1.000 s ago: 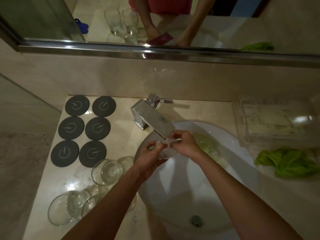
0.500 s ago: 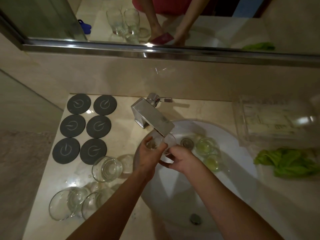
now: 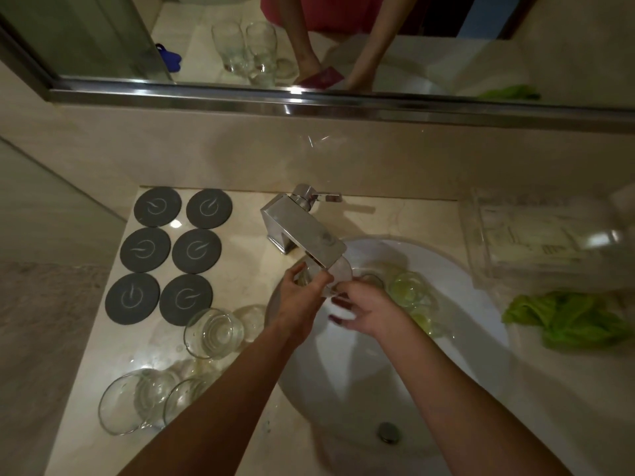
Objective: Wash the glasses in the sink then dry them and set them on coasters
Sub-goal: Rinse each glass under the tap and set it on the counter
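The left hand (image 3: 302, 300) holds a clear glass (image 3: 331, 274) under the tap (image 3: 304, 235), over the far side of the white sink (image 3: 474, 304). Its fingers curl around the glass. The right hand (image 3: 364, 312) is just beside it, fingers bent; I cannot tell if it grips the glass. Three glasses (image 3: 213, 333) stand on the counter to the left, near six dark coasters (image 3: 171, 250).

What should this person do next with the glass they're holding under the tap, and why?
Probably keep turning the glass under the faucet to finish rinsing it. Both the left hand and right hand hold it over the sink, the green cloth lies untouched on the right, and all six coasters are bare, so drying seems a step away.
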Tool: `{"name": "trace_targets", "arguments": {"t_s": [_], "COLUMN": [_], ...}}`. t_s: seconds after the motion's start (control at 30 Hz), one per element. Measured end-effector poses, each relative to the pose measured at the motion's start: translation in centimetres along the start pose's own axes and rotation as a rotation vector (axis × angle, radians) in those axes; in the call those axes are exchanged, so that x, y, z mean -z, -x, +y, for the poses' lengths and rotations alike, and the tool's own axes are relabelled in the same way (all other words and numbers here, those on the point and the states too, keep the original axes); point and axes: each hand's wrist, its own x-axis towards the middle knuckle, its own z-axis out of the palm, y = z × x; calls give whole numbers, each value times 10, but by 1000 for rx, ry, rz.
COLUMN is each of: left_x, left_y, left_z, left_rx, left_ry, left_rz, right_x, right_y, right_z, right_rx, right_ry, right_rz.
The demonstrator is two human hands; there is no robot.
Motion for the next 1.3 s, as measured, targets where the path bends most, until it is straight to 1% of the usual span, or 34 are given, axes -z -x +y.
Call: {"name": "trace_targets", "arguments": {"t_s": [0.03,0.07,0.1,0.17,0.23,0.3,0.37,0.43,0.47,0.53,0.67,0.73,0.77,0.8,0.87,0.9,0.97,1.0,1.03,1.07,1.13,1.17,1.23,1.27,1.3], "left_x": [1,2,4,5,6,7,8,8,7,5,-1,1,4,9,19,20,18,15,14,13,8,4,-12,-15,-14], "left_y": [-1,-1,-1,-3,-2,0,3,4,4,0,-1,-3,-7,-13,-26,-27,-25,-22,-19,-18,-11,-9,1,-1,-5], "left_z": [-1,0,1,3,5,6,4,3,2,1,2,5,7,9,11,14,15,15,14,12,8,5,7,9,7], "left_rx": [-2,-1,15,31,17,15,45,75,102,148,248,234,173,52,-262,-388,-591,-639,-630,-571,-381,-253,32,134,149], "left_ry": [-34,-62,-69,-33,-2,-10,-9,-6,-5,4,28,-59,-154,-295,-632,-730,-822,-842,-840,-833,-803,-668,-284,-176,-166], "left_rz": [-8,-17,-39,-82,-105,-144,-203,-234,-241,-260,-311,-280,-234,-192,-115,-81,-59,-58,-63,-68,-92,-130,-202,-196,-181], "right_x": [1,2,3,5,5,4,9,15,18,19,9,9,11,13,16,16,18,18,18,18,16,14,9,8,7], "right_y": [7,11,12,8,4,2,-1,0,1,0,-1,2,5,7,12,12,12,11,11,10,6,5,4,5,5], "right_z": [0,1,3,9,16,23,27,25,24,24,21,19,16,13,8,5,3,3,4,5,8,11,15,16,16], "right_rx": [-97,-131,-121,-12,115,257,384,431,457,544,647,676,696,714,730,728,707,708,730,761,811,806,776,766,756], "right_ry": [-100,-169,-203,-140,9,104,102,93,143,314,497,657,757,866,1073,1156,1237,1262,1292,1330,1368,1329,1174,1108,1070], "right_rz": [-91,-167,-221,-263,-249,-236,-215,-221,-226,-168,100,169,183,195,219,227,225,215,213,234,317,347,391,400,396]}}
